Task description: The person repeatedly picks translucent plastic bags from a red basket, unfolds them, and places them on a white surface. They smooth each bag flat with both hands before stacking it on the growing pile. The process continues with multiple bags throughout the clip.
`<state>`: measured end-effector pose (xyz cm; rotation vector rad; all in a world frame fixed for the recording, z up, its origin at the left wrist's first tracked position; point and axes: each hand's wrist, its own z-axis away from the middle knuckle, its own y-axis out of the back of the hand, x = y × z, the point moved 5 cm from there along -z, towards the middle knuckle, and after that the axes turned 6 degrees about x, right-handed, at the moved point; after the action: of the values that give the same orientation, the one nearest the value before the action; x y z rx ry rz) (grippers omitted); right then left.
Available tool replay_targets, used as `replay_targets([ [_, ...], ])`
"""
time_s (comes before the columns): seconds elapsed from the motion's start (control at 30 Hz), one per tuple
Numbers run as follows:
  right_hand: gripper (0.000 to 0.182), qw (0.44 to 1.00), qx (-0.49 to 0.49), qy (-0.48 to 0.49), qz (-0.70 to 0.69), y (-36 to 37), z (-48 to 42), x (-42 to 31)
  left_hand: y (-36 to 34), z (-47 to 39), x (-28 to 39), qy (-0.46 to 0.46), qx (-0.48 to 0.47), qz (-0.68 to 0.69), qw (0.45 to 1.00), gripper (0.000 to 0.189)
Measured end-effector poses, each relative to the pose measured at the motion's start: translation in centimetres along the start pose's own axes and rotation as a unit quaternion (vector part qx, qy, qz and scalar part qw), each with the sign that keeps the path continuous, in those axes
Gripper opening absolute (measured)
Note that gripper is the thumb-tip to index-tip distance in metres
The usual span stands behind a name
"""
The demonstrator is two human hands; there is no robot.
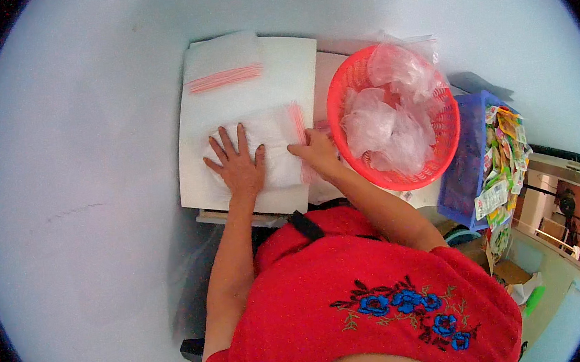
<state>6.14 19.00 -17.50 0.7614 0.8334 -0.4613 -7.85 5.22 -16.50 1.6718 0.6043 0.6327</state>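
Observation:
My left hand [238, 167] lies flat, fingers spread, on a stack of clear zip bags [278, 130] with red seal strips. At the stack's right edge, beside the strips, is my right hand [314, 150], its thumb and forefinger at the bag edge; whether they pinch a bag cannot be made out. Under the stack is a white board or sheet [257, 98]. Farther up on it lies another stack of clear bags with red strips [226, 78].
A red plastic basket [337, 125] holding loose clear bags [386, 126] stands at the right. Beyond it, a blue plastic crate [460, 150] carries colourful printed packets [504, 146]. A pale wall [76, 163] bounds the left and far sides.

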Motion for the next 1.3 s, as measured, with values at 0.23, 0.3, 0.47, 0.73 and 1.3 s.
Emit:
replay_targets([
  [0.23,0.039,1.0,0.011,0.01,0.002,0.2,0.1,-0.4,3.0,0.5,1.2,-0.033,0.011,0.106,0.994,0.062],
  [0.3,0.039,1.0,0.014,0.014,0.013,0.2,0.1,-0.1,3.2,1.4,2.6,-0.079,0.0,0.135,0.988,0.062],
  [0.47,0.038,0.999,0.024,0.02,0.034,-0.9,-1.0,1.9,1.4,2.9,4.0,-0.092,-0.052,0.141,0.984,0.062],
  [0.73,0.044,0.998,0.031,0.045,0.026,-0.9,-0.7,1.2,1.1,3.1,4.2,-0.09,-0.07,0.083,0.99,0.063],
  [1.3,0.046,1.0,0.004,0.024,-0.014,-0.7,-0.4,1.2,5.0,1.2,-4.4,0.13,0.109,0.13,0.977,0.063],
])
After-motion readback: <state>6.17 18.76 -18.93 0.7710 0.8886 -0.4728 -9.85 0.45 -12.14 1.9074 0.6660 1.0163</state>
